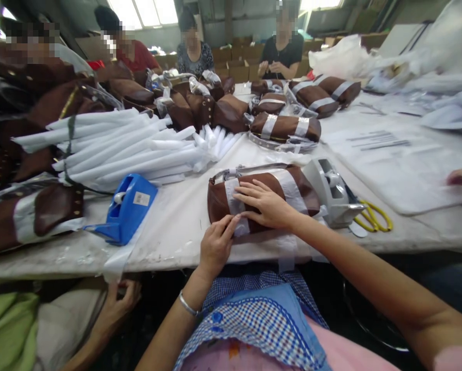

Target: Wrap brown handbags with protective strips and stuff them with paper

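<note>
A brown handbag [260,185] lies on its side in front of me, with a white strip [233,193] around its left part and another white strip [289,185] around its right part. My right hand [267,206] rests on top of the bag, fingers stretched out across the left strip. At the bag's lower front edge, my left hand [217,245] pinches the left strip with thumb and fingertips pressed together. The bag's handle [250,169] runs along its far side. A grey tape dispenser [329,193] stands against the bag's right end.
Yellow-handled scissors [376,216] lie right of the dispenser. To the left are a blue tape dispenser [132,208] and a pile of white paper rolls [130,147]. More wrapped bags [287,128] lie behind. A co-worker's hand [122,299] holds a clear strip at lower left.
</note>
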The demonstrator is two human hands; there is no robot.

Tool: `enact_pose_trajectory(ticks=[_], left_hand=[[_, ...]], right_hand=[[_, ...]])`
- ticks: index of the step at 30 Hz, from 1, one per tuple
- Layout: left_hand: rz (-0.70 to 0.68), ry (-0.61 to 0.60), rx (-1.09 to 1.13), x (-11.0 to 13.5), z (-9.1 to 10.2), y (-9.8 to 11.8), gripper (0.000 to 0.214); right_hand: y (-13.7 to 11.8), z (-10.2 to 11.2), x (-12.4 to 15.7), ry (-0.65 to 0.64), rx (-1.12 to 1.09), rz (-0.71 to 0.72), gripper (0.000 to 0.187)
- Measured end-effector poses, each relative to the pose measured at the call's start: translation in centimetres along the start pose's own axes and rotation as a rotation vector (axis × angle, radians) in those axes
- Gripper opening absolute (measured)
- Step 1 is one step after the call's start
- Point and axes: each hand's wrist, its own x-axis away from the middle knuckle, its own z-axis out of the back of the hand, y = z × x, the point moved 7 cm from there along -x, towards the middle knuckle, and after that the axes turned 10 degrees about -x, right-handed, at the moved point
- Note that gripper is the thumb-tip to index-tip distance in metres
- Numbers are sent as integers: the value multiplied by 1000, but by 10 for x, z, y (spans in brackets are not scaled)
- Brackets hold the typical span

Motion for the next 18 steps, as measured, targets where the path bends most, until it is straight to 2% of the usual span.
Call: enact_pose_trajectory(ticks=[2,4,6,8,9,11,12,14,16,18], left_hand=[[-16,-12,46,0,5,1,64],[-11,-27,173,0,13,-1,59],[94,13,302,-3,21,-13,55],[359,68,416,-8,20,-39,53],[527,63,493,-10,13,-52,54],[800,-22,709,-14,-11,-70,64],[876,-72,833,-17,-22,-72,70],[925,-94,1025,-24,-32,-71,80],[907,-26,1102,-26,-26,-72,91],[872,42,1091,-19,-12,-79,102]], right_hand=[[10,17,17,175,20,-92,42],[28,37,42,378,103,-257,41],[51,53,70,494,190,-459,48],[80,59,94,482,192,-701,62],[95,59,104,434,149,-822,69],[120,53,117,318,13,-1011,80],[127,51,121,282,-56,-1060,84],[133,51,122,307,-161,-1083,88],[130,56,122,429,-273,-1056,92],[119,58,123,571,-445,-995,101]])
